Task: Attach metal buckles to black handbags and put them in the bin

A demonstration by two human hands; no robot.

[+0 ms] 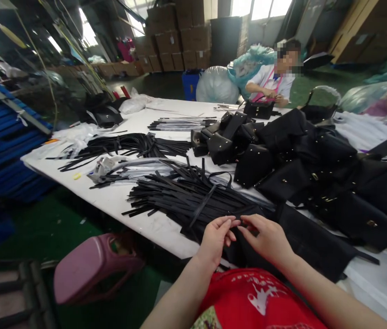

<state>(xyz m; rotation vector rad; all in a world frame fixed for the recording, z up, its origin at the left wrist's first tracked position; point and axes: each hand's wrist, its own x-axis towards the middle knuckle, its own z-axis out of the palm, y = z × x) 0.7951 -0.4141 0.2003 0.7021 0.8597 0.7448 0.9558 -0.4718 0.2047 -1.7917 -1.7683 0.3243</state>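
My left hand (216, 236) is closed in a pinch, thumb against forefinger, at the table's near edge. My right hand (266, 235) faces it with bent fingers, the fingertips of both almost meeting. Whatever is between the fingertips is dark and too small to make out against the black material behind. Just beyond my hands lies a tied bundle of black straps (176, 196). A black bag piece (313, 237) lies flat to the right of my right hand.
Black handbags (282, 141) with gold fittings are heaped on the right of the white table (111, 201). More black strips (118, 144) lie farther left. A pink stool (87, 265) stands at lower left. Across the table, a person (270, 84) handles a black bag (258, 109).
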